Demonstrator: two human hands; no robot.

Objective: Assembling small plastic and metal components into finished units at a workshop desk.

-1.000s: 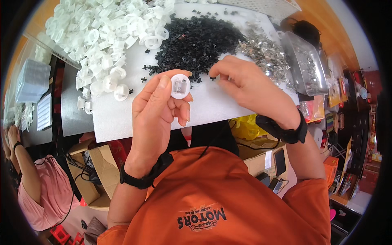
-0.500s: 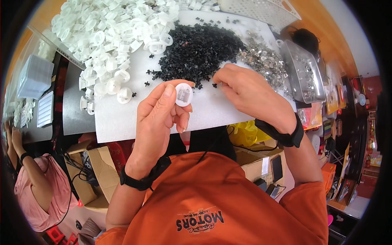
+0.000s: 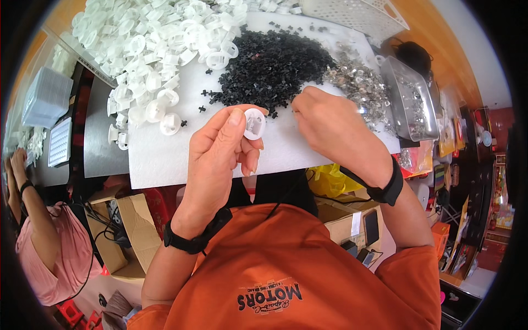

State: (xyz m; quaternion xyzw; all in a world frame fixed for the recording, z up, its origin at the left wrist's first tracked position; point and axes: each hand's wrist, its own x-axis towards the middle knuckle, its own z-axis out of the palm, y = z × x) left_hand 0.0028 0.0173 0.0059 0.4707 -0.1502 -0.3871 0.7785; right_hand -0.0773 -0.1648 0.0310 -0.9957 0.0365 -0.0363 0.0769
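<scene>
Between the thumb and fingers of my left hand (image 3: pixel 212 157) is a round white plastic piece (image 3: pixel 254 127), its face with a raised middle turned up. My right hand (image 3: pixel 341 126) is closed at the near right edge of a heap of small black cross-shaped pieces (image 3: pixel 269 69). Its fingertips are pinched together and point down. What they hold, if anything, is hidden behind the fingers. Just beyond that hand lies a heap of small shiny metal pieces (image 3: pixel 357 77). More white plastic pieces (image 3: pixel 148 49) form a large pile at the far left.
A white foam sheet (image 3: pixel 165 159) covers the table under the heaps. On the right stands a clear plastic bin (image 3: pixel 410 99) with metal bits, and behind is a white perforated basket (image 3: pixel 357 16). Cardboard boxes (image 3: pixel 140 231) sit below the table edge. Another person in pink (image 3: pixel 58 247) works at left.
My right hand has shifted slightly right, its fingertips drawn closer together. A black piece that lay by its fingertips is out of sight. My left hand still holds the white piece, tilted a little differently.
</scene>
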